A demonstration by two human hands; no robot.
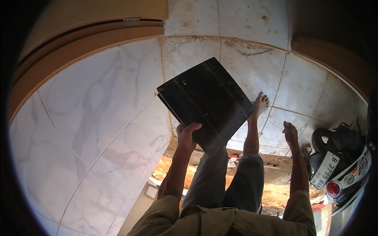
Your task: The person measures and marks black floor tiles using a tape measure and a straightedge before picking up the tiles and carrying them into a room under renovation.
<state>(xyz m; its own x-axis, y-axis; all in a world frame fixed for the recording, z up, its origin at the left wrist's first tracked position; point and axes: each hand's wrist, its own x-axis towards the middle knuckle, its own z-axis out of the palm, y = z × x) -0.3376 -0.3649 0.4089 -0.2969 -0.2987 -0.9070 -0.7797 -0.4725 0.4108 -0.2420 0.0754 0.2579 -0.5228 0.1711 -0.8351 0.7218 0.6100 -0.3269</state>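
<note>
While the flat, square black panel is held up and tilted above the floor, the step in hand is best judged as a one-handed carry. Its upper face is marked with pale scuffs, and a narrow groove is seen along its left edge. The near-left edge is gripped by the left hand, with the thumb pressed over the upper face; the other fingers are hidden by the panel. No contact is made by the right hand, which is held out apart, over the floor. Nothing is seen in it, but how far its fingers are opened cannot be told.

For the next move, the grip should be kept firm, since the far corner is left unsupported and could dip; a second hand would be called for if the panel were to be turned or lowered.

Farther down, a bare foot is placed on the dirt-streaked tiles, near the panel's right corner in the view. Marbled white tiles are seen to the left, bordered by brown wooden edging. To the right, a parked motorcycle is partly shown, with bare earth beyond the tiled edge.
</note>
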